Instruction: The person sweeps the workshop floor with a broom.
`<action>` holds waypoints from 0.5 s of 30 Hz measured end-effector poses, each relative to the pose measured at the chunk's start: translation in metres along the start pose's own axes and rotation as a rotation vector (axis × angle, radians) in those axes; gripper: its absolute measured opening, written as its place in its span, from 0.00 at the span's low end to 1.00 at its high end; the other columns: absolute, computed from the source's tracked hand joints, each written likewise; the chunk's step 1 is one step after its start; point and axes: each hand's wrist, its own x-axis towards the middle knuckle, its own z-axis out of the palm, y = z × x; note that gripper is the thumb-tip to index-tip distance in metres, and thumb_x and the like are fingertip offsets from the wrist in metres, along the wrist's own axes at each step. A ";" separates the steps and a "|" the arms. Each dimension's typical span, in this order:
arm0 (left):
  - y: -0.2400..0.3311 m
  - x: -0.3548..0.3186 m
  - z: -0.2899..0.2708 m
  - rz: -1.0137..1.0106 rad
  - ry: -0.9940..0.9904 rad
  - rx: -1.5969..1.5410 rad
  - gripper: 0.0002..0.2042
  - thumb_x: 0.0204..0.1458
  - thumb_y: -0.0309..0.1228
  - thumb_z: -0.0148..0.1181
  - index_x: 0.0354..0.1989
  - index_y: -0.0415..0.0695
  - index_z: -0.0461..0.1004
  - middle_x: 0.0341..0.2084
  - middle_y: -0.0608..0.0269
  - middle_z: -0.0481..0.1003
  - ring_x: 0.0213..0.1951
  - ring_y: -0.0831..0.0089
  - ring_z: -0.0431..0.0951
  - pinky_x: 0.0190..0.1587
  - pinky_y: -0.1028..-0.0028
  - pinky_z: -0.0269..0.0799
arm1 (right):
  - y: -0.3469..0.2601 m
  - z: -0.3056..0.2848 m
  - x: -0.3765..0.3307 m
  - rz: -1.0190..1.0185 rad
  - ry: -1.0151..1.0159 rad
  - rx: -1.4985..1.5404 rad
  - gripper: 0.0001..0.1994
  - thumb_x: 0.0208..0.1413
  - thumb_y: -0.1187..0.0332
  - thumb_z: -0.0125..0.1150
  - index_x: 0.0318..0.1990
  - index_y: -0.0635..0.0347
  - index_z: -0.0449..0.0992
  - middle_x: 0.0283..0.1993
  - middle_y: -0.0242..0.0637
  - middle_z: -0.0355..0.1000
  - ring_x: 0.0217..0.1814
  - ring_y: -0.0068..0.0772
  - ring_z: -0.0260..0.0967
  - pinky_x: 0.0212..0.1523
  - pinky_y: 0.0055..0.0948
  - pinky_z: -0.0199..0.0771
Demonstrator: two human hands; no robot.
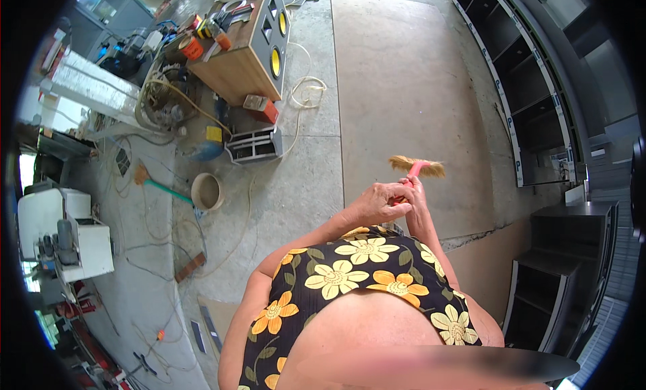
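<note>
Just ahead of my body is a broom (pixel 418 167) with a pinkish-red handle socket and tan bristles spread to both sides. Its head lies beyond my hands, over the brown sheet. My left hand (pixel 381 203) is closed around the handle nearest to me, its fingers curled. Right beside it, my right hand (pixel 416 196) is wrapped on the handle just below the broom head. The hands nearly touch, and they hide most of the handle. I cannot tell whether the bristles touch the sheet.
A long brown sheet (pixel 410 87) covers the floor ahead. Dark cabinet frames (pixel 531 87) stand at right, with another dark cabinet (pixel 538 289) nearer. On the left are a wooden workbench (pixel 235 67), a bucket (pixel 206 191), a green-handled broom (pixel 168 190) and loose cords (pixel 308 93).
</note>
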 end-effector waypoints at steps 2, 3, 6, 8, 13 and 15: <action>-0.011 0.029 -0.025 -0.005 -0.035 -0.061 0.08 0.45 0.28 0.51 0.32 0.40 0.71 0.27 0.67 0.71 0.27 0.83 0.65 0.30 0.81 0.64 | -0.023 0.012 0.028 -0.018 0.027 0.039 0.19 0.57 0.63 0.41 0.51 0.64 0.51 0.42 0.32 0.55 0.44 0.21 0.56 0.47 0.20 0.59; -0.016 0.046 -0.038 -0.003 -0.038 -0.059 0.08 0.45 0.28 0.51 0.32 0.40 0.71 0.27 0.67 0.71 0.27 0.83 0.65 0.30 0.81 0.64 | -0.020 0.007 0.052 -0.021 0.030 0.040 0.19 0.57 0.63 0.41 0.51 0.64 0.51 0.42 0.32 0.55 0.44 0.21 0.56 0.47 0.20 0.59; -0.028 0.104 -0.071 -0.024 -0.085 -0.117 0.08 0.45 0.27 0.50 0.32 0.40 0.72 0.27 0.67 0.71 0.28 0.84 0.65 0.30 0.82 0.63 | -0.028 -0.014 0.119 0.066 0.038 0.617 0.13 0.56 0.62 0.41 0.43 0.60 0.57 0.35 0.29 0.58 0.37 0.19 0.58 0.42 0.19 0.61; -0.036 0.147 -0.093 -0.033 -0.060 -0.175 0.08 0.45 0.27 0.50 0.32 0.39 0.72 0.28 0.68 0.71 0.29 0.84 0.65 0.31 0.83 0.63 | -0.076 -0.001 0.150 0.117 0.178 0.537 0.11 0.56 0.61 0.41 0.40 0.59 0.58 0.33 0.27 0.58 0.35 0.19 0.58 0.39 0.19 0.61; -0.031 0.263 -0.133 -0.052 -0.063 -0.168 0.08 0.45 0.27 0.50 0.32 0.39 0.72 0.27 0.69 0.71 0.27 0.84 0.66 0.31 0.82 0.63 | -0.173 -0.005 0.242 0.121 0.403 0.402 0.10 0.55 0.60 0.41 0.33 0.55 0.61 0.27 0.23 0.59 0.29 0.19 0.59 0.33 0.17 0.60; -0.026 0.298 -0.145 0.011 -0.021 -0.123 0.07 0.45 0.27 0.51 0.31 0.39 0.72 0.27 0.68 0.71 0.27 0.84 0.66 0.30 0.82 0.63 | -0.209 -0.009 0.266 0.098 0.308 0.263 0.09 0.56 0.61 0.39 0.34 0.56 0.60 0.28 0.24 0.58 0.30 0.18 0.58 0.34 0.17 0.60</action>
